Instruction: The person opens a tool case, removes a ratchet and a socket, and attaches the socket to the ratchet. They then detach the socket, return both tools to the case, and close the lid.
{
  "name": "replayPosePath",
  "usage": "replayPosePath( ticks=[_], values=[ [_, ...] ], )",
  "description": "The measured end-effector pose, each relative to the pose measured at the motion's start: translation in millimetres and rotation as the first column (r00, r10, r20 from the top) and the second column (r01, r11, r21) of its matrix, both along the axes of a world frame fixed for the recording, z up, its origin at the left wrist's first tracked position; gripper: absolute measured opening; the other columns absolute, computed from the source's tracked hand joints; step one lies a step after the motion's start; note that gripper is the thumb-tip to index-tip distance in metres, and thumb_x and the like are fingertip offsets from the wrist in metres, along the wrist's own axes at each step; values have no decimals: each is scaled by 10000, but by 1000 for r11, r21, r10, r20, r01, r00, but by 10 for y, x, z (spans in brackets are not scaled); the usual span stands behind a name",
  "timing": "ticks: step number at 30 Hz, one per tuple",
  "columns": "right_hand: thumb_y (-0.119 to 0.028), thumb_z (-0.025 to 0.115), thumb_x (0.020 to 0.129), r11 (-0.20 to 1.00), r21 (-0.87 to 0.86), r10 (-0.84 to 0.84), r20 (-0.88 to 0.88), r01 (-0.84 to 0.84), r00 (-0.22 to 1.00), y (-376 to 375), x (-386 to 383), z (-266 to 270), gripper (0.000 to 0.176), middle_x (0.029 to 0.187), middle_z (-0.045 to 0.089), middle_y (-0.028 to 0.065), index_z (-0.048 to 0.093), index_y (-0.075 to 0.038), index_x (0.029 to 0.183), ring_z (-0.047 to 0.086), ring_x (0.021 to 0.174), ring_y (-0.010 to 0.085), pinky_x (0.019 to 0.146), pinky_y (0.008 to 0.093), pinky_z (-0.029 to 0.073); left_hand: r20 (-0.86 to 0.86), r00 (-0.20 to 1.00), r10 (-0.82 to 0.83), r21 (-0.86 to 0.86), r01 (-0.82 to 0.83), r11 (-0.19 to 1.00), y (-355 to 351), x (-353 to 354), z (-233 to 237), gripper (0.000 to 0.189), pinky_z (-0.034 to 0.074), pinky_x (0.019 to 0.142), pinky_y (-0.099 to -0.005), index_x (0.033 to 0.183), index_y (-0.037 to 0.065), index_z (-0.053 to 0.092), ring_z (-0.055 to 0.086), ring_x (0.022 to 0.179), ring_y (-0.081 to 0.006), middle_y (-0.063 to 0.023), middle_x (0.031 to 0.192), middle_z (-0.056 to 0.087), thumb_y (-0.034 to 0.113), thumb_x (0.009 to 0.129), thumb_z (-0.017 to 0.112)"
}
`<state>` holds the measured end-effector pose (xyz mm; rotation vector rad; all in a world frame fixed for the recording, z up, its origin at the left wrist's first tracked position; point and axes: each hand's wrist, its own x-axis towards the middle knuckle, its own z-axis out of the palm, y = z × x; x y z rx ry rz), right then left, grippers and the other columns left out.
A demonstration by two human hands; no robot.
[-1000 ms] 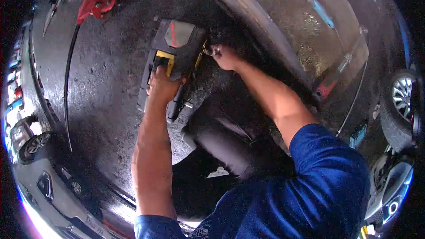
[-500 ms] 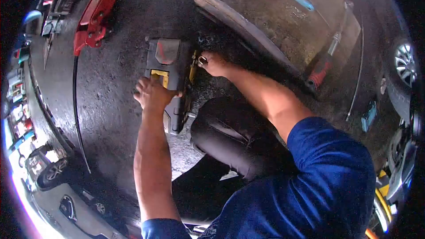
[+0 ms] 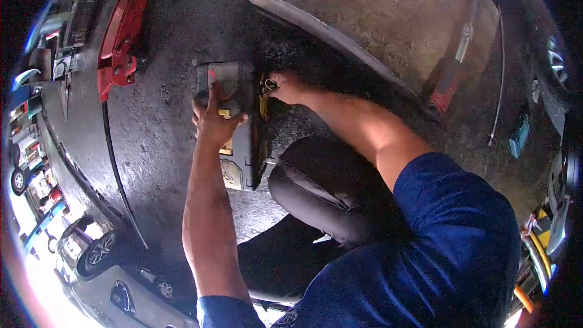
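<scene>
head view: grey tool case lies on wet garage floor, by the knee. left hand spread flat on its lid. right hand pinches small metal piece at case's edge. red floor jack well apart.

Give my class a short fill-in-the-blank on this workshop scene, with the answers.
The ____ hand lies on top of the tool case; the other hand is at its edge.
The floor jack beyond it is ____.
The person's sleeve is ____.
Answers: left; red; blue
</scene>
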<state>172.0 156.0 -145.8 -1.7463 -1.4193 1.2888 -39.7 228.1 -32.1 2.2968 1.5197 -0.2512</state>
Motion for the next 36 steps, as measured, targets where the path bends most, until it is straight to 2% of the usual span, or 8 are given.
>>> replayPosePath(
  ticks=[3, 6, 11, 20, 28, 30, 34, 36],
  values=[
    [-335, 741, 778, 979, 181, -60, -153, 88, 986, 4, -43, -233, 411, 980, 656, 173, 612, -32, 1025, 626, 913, 320, 781, 414, 476, -60, 995, 79, -68, -83, 994, -19, 163, 121, 1182, 338, 1012, -628, 1483, 404, 150, 133, 1370, -542, -300, 1510, 96, 462, 555, 880],
    [-297, 715, 827, 999, 48, 24, 45, -26, 999, -34, 26, -214, 337, 901, 672, 123, 611, -43, 1024, 651, 865, 253, 734, 393, 490, -167, 978, 124, -134, -148, 980, -28, 256, 170, 1162, 322, 1002, -667, 1492, 383, 115, 130, 1390, -504, -252, 1537, 67, 450, 603, 861],
    [-241, 611, 925, 862, -487, -406, -500, 139, 765, -170, 377, 277, 254, 885, 663, 51, 600, -25, 1059, 658, 852, 157, 653, 322, 526, -266, 946, 186, -188, -240, 952, -21, 406, 350, 1131, 285, 1017, -701, 1504, 359, 59, 118, 1409, -460, -165, 1566, -23, 451, 671, 819],
    [-106, 522, 941, 966, -237, -236, -632, 106, 738, -218, 166, 488, 303, 1123, 635, 107, 551, -14, 1229, 632, 996, 180, 760, 320, 532, -264, 943, 203, -189, -257, 948, -41, 417, 324, 1131, 301, 1011, -697, 1504, 365, 54, 110, 1418, -435, -138, 1574, -28, 427, 676, 822],
    [-82, 502, 921, 965, 260, 24, -209, 32, 978, -373, -89, 564, 365, 1236, 603, 140, 510, -21, 1281, 587, 1133, 259, 971, 364, 454, -288, 930, 230, -196, -293, 936, -37, 477, 405, 1140, 332, 1002, -677, 1502, 376, 69, 113, 1424, -416, -126, 1577, -15, 395, 663, 840],
    [-125, 529, 903, 971, -72, 218, -113, -227, 969, -283, -32, 950, 407, 1212, 609, 162, 496, -12, 1293, 588, 1129, 268, 977, 335, 443, -262, 933, 248, -199, -303, 932, -45, 476, 431, 1126, 340, 1001, -668, 1499, 388, 76, 109, 1426, -411, -126, 1576, -13, 397, 669, 837],
    [-162, 540, 889, 985, 171, 27, -35, -21, 999, -443, 23, 423, 463, 1175, 619, 177, 472, 5, 1316, 611, 1052, 272, 942, 344, 456, -284, 932, 225, -182, -283, 942, -36, 440, 338, 1105, 344, 998, -667, 1495, 400, 88, 101, 1428, -409, -128, 1575, -10, 409, 676, 830],
    [-159, 531, 884, 941, -335, 8, -92, -38, 996, -388, 122, 594, 513, 1205, 601, 188, 432, 18, 1356, 597, 1076, 257, 949, 348, 444, -277, 928, 250, -173, -304, 937, -48, 440, 325, 1100, 345, 997, -667, 1492, 410, 96, 89, 1430, -409, -131, 1575, -2, 425, 671, 828]
  ],
)
